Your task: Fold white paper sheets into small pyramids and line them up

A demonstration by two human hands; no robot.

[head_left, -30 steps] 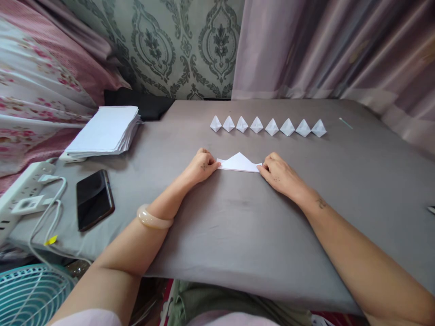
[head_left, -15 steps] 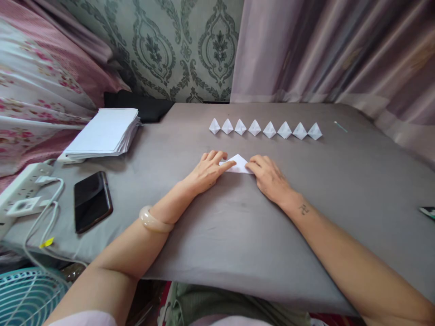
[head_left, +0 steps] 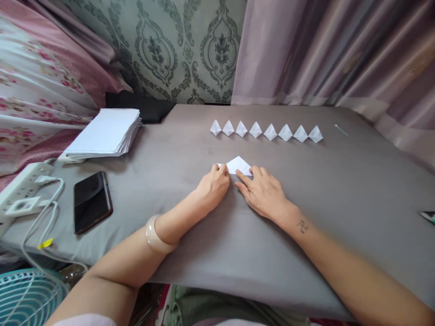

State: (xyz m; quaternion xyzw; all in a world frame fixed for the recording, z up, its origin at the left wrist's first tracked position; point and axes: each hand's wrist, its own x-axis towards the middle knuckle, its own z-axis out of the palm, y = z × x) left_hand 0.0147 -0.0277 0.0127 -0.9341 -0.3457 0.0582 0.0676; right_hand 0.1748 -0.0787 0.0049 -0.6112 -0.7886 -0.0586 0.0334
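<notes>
A folded sheet of white paper lies on the table between my hands, its peak pointing away from me. My left hand is closed at its left corner, thumb and fingers pinching the edge there. With fingers spread, my right hand lies over the right part, the index fingertip pressing on the lower edge. Beyond the hands stands a row of several small folded white paper pieces, each with a pointed top.
On the left are a stack of white paper, a black phone, a white power strip with cables, and a black cloth. A thin stick lies at the far right. A blue fan stands below the table's edge.
My left hand has drawn back from lying across the paper and now pinches its left corner. The right hand has shifted from the right corner onto the lower edge.
</notes>
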